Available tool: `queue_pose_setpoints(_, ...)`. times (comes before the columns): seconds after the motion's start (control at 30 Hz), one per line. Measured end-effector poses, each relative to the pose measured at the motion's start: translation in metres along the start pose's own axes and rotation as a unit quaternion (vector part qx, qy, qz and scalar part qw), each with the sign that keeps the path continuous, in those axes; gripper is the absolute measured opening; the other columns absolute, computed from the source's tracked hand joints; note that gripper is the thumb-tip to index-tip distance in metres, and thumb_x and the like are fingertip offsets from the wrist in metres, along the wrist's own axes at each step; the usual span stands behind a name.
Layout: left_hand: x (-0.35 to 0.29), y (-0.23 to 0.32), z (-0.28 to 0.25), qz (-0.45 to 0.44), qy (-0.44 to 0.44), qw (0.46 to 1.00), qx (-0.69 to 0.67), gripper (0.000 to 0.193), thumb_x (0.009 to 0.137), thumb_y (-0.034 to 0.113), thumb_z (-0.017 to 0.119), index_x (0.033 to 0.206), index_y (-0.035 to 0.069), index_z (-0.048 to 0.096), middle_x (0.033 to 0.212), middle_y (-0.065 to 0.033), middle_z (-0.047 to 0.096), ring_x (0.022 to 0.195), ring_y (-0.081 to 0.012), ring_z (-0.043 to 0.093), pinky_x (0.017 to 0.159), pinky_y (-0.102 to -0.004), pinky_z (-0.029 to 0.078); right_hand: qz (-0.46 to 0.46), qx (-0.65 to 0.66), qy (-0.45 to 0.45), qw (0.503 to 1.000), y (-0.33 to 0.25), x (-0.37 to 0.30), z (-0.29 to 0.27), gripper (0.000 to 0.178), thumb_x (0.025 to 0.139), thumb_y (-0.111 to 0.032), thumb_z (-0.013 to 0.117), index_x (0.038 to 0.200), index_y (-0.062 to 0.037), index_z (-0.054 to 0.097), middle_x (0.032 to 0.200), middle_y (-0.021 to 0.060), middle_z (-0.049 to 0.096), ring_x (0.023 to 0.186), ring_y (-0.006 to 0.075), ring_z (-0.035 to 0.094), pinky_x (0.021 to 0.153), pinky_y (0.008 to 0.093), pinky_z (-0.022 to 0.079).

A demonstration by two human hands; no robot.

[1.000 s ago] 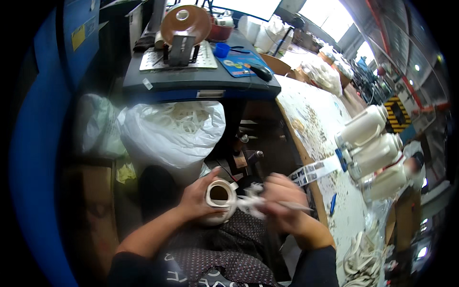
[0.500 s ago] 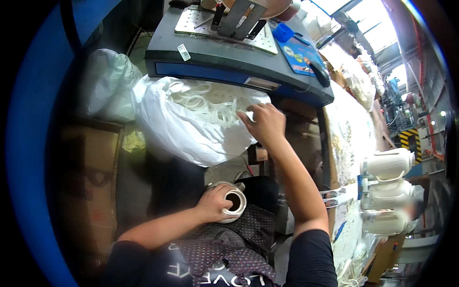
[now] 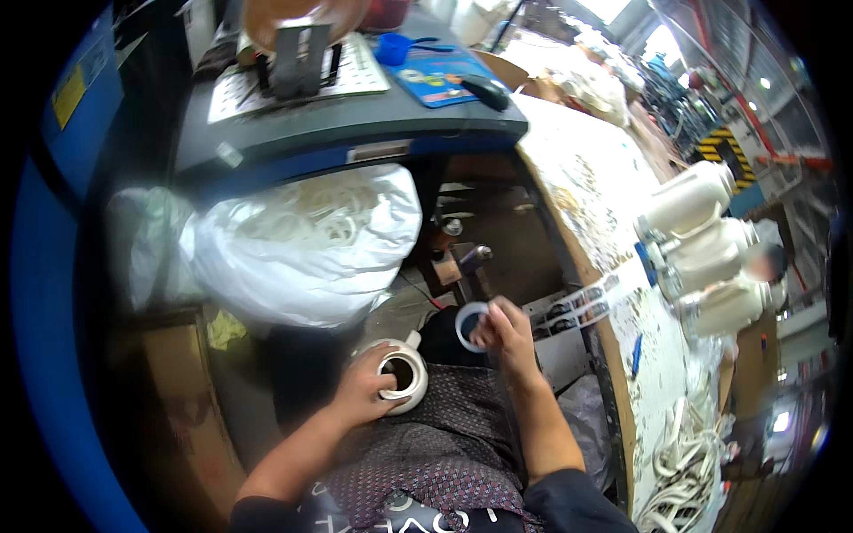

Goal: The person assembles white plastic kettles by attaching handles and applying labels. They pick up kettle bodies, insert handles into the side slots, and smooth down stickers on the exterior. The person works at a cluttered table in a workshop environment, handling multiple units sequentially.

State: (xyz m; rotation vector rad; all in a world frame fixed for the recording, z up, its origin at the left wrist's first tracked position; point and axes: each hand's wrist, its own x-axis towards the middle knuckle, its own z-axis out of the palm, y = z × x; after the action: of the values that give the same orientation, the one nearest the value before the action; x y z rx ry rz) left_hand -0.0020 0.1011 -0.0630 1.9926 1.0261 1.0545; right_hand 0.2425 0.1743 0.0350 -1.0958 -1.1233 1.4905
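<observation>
A grey desk (image 3: pixel 373 120) with a blue front band crosses the upper part of the view. Toward its left end lies a perforated white plate (image 3: pixel 227 104) carrying a metal bracket (image 3: pixel 300 62); toward the right end is a blue mat (image 3: pixel 426 84), with a black mouse (image 3: pixel 485 91) near the front right corner. A worn white bench (image 3: pixel 577 169) runs down the right side from that corner. A printed strip (image 3: pixel 582 305) hangs over the bench's left edge; a blue pen (image 3: pixel 637 354) lies just inside that edge, three cream flasks (image 3: pixel 706 253) sit toward the far side, and a tangle of cream curved pieces (image 3: pixel 677 471) fills the near end. Bright windows and a striped panel (image 3: pixel 721 149) show beyond.

Below the desk's front edge, a white bag (image 3: pixel 267 280) gapes open, full of pale loops (image 3: pixel 333 218). A small blue cup (image 3: pixel 393 49) stands at the mat's left edge; its contents cannot be made out. The open-mouthed white vessel (image 3: pixel 418 384) is at the person's lap, its interior dark. The left hand (image 3: pixel 360 391) is closed around its side, fingers at the rim. The right hand (image 3: pixel 508 336) pinches a pale ring (image 3: pixel 460 330), apart from the vessel.
</observation>
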Motion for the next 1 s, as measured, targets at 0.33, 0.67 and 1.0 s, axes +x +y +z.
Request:
queue_pose_setpoints(0.33,0.037,0.093,-0.036,0.180,0.087,0.968,0.150,0.047,0.055,0.034,0.092,0.070,0.006,0.057,0.104,-0.0200,0.065,0.096,-0.0348,0.066,0.081,-0.0391,0.054,-0.356,-0.589,0.063,0.722,0.053,-0.079,-0.076,0.027,0.072,-0.030,0.079,0.078,-0.0093,0.062,0.076,0.0059,0.059,0.075,0.0271,0.058,0.073,0.0385,0.044)
queue_pose_setpoints(0.67,0.056,0.178,-0.001,0.198,0.056,0.976,0.074,0.079,0.055,0.039,0.091,0.119,0.006,0.060,0.116,-0.0162,0.063,0.112,-0.0378,0.060,0.094,-0.0465,0.047,0.159,-0.248,-0.222,0.930,0.038,-0.065,-0.136,0.018,0.091,-0.008,0.058,0.104,0.0029,0.061,0.083,0.0131,0.070,0.078,0.0191,0.069,0.068,0.0335,0.055)
queue_pose_setpoints(1.0,0.051,0.175,0.019,0.105,0.083,0.989,0.056,0.130,0.056,0.031,0.092,0.150,-0.004,0.010,0.122,-0.0126,0.064,0.116,-0.0347,0.058,0.102,-0.0465,0.041,-0.452,-0.392,-0.141,0.788,-0.067,-0.127,-0.015,0.038,0.068,-0.001,0.066,0.105,-0.0068,0.062,0.105,0.0078,0.065,0.076,0.0254,0.069,0.061,0.0342,0.056)
